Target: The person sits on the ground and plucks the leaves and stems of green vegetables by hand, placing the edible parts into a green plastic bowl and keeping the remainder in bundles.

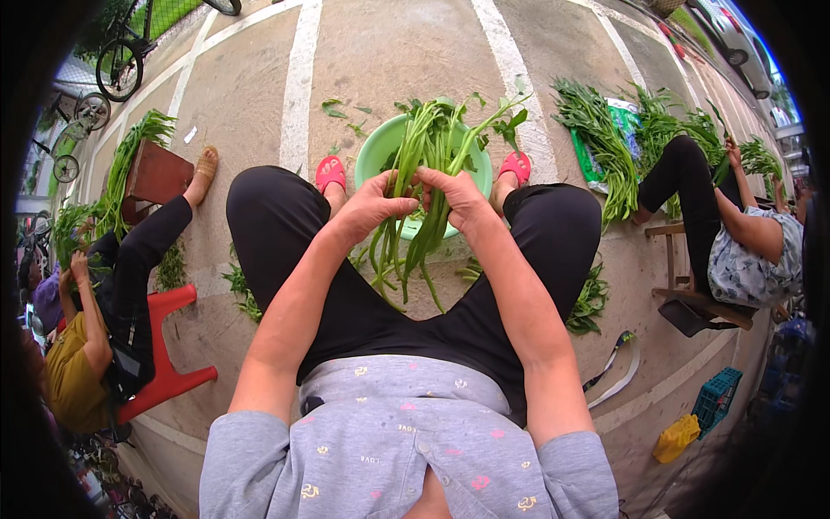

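Over a light green basin (370, 149) on the ground between my feet, I hold a bunch of long-stemmed leafy greens (424, 138). My left hand (376, 208) is closed round the stems on the left side. My right hand (456, 199) grips the stems on the right, its thumb and fingers pinching close to the left hand. The leafy tops lie across the basin's far side, and the cut stem ends hang toward my lap. Some leaves show inside the basin, but the bunch and my hands hide most of its contents.
Loose leaves (590, 303) lie by my legs. At right, more greens (605, 147) rest on a plastic sack beside a seated person (752, 233). Another person (82, 346) sits left by a red stool (164, 346). A teal crate (718, 400) and yellow bag (676, 438) stand lower right.
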The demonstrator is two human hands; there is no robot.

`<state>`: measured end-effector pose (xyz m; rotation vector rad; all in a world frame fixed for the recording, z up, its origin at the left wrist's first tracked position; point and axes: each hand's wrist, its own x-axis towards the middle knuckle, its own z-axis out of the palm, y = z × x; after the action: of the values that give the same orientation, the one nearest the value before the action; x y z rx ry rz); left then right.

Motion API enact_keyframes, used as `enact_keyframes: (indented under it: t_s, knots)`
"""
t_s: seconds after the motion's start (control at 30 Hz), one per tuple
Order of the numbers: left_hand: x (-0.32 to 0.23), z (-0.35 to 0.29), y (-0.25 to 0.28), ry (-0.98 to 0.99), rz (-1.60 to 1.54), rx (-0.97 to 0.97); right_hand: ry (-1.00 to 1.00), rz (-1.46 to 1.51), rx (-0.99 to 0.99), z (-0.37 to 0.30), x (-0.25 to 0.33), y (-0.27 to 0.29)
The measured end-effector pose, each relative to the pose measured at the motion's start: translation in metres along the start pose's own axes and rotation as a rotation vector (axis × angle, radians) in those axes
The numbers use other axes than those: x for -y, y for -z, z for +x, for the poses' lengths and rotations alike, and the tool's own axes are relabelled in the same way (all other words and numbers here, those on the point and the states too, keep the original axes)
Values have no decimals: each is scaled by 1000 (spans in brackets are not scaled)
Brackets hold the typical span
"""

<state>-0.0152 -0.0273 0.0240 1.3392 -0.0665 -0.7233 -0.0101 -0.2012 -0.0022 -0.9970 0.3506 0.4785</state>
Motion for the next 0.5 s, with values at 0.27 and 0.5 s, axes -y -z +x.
enact_keyframes:
  t_s: [0.27,0.5]
  knots:
    - [9,6,17,10,-182,-303,198,161,-335,3,7,10]
    - [6,6,14,23,-61,-314,164,63,-171,-3,8,2]
